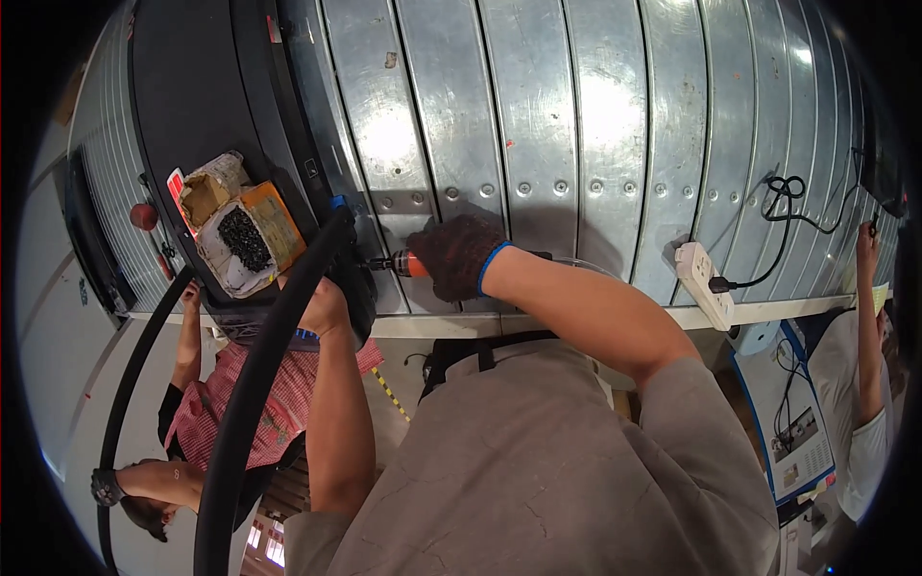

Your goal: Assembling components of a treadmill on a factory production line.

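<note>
My right hand (451, 254), in a dark knitted glove with a blue cuff, grips an orange power screwdriver (401, 263) whose tip points left at a black panel edge (331, 206). My bare left hand (325, 307) is closed around a thick black curved strip (259, 384) that runs from the panel edge down to the lower left. Both hands work against a large ribbed sheet-metal surface (576, 115) with a row of rivets.
An open cardboard box of small dark screws (245, 240) sits on the black panel beside a smaller box (205, 197). A white power strip (706, 283) with a black cable lies at the right. A person in a red checked shirt (206, 408) stands lower left; another person's arm (869, 326) is at far right.
</note>
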